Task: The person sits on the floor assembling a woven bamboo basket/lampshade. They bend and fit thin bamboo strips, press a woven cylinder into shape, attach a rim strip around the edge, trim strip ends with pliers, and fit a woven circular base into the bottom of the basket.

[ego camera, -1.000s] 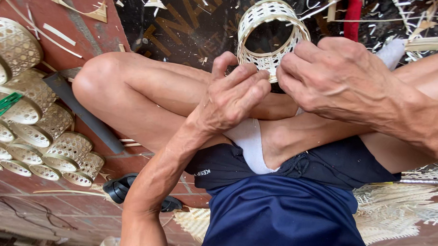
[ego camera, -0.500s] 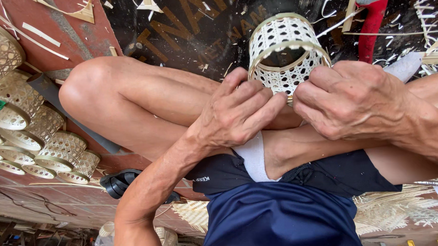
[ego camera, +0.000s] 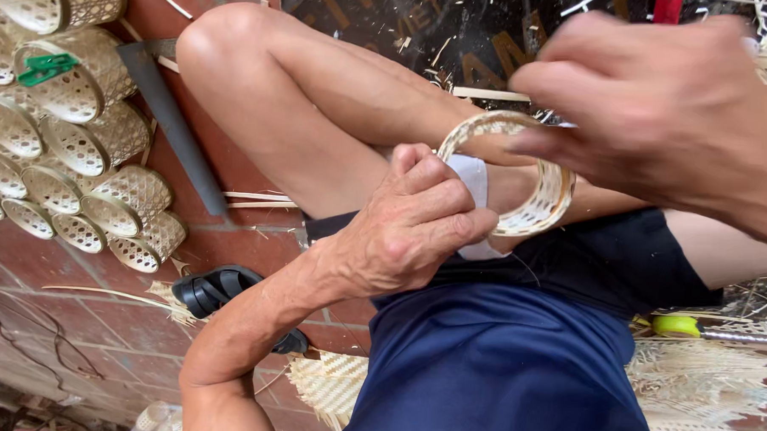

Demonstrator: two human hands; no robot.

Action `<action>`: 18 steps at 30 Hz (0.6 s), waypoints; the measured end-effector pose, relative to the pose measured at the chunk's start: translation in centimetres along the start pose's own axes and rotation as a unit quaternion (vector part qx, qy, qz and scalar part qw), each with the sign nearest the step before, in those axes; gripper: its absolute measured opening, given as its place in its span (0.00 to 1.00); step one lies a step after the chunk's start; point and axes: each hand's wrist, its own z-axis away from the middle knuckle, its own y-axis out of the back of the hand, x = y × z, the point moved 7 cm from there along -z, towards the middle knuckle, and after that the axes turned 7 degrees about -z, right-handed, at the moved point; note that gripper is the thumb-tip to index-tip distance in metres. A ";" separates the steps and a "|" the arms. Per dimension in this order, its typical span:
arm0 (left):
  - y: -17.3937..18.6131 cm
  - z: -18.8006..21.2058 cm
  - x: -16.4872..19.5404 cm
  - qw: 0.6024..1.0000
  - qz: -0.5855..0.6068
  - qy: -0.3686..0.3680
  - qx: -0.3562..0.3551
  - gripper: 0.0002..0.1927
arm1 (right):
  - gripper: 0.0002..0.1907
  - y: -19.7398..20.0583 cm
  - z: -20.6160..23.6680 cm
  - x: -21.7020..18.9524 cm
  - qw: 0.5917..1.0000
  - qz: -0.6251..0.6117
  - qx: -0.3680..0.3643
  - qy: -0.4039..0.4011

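Left hand (ego camera: 409, 227) fingers curled, gripping woven bamboo ring (ego camera: 536, 210); right hand (ego camera: 652, 113) blurred, pinching ring's far edge.

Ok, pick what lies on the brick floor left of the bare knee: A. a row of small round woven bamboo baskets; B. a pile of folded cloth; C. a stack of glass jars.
A: small round woven bamboo baskets lie in rows on the brick floor beside the bare knee.
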 end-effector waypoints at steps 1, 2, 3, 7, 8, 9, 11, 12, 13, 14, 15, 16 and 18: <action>-0.2 0.9 0.8 1.000 0.002 -0.006 -0.001 0.15 | 0.19 -1.8 0.0 -0.6 0.998 0.052 -0.037 -0.007; -0.5 1.8 1.5 1.000 0.009 -0.009 -0.005 0.15 | 0.15 -3.3 0.3 -1.6 0.997 0.060 -0.045 0.004; -0.7 2.5 1.9 1.000 0.002 -0.008 -0.014 0.15 | 0.12 -4.8 0.7 -2.3 0.996 0.066 -0.054 0.013; -1.8 3.9 2.5 0.999 -0.021 -0.009 -0.035 0.17 | 0.07 -7.5 2.1 -3.1 0.996 0.060 -0.061 0.035; -2.0 3.9 2.6 0.999 -0.025 -0.010 -0.038 0.18 | 0.07 -7.4 2.2 -3.0 0.997 0.038 -0.062 0.035; -2.2 3.8 3.0 0.999 -0.031 -0.010 -0.040 0.17 | 0.08 -7.2 2.4 -2.8 0.997 0.017 -0.064 0.033; -2.5 3.6 3.7 0.998 -0.046 -0.015 -0.044 0.17 | 0.11 -5.7 3.0 -2.4 0.997 -0.050 -0.040 0.030; -2.4 3.4 4.1 0.998 -0.049 -0.023 -0.039 0.16 | 0.13 -4.7 3.5 -2.1 0.994 -0.099 -0.018 0.032; -2.1 3.2 4.4 0.998 -0.051 -0.027 -0.035 0.16 | 0.15 -3.9 4.0 -1.8 0.988 -0.149 0.003 0.037; -1.9 3.0 4.6 0.998 -0.054 -0.030 -0.032 0.16 | 0.13 -3.5 4.8 -0.4 0.977 -0.209 0.014 -0.046; -1.9 2.8 4.8 0.997 -0.055 -0.030 -0.040 0.15 | 0.10 -3.1 6.2 0.9 0.954 -0.269 0.024 -0.127; -1.9 2.6 4.9 0.997 -0.059 -0.031 -0.049 0.14 | 0.09 -3.1 7.7 2.0 0.922 -0.326 0.034 -0.207; -1.9 2.2 5.1 0.995 -0.070 -0.033 -0.060 0.13 | 0.09 -3.6 9.3 2.2 0.903 -0.362 0.056 -0.225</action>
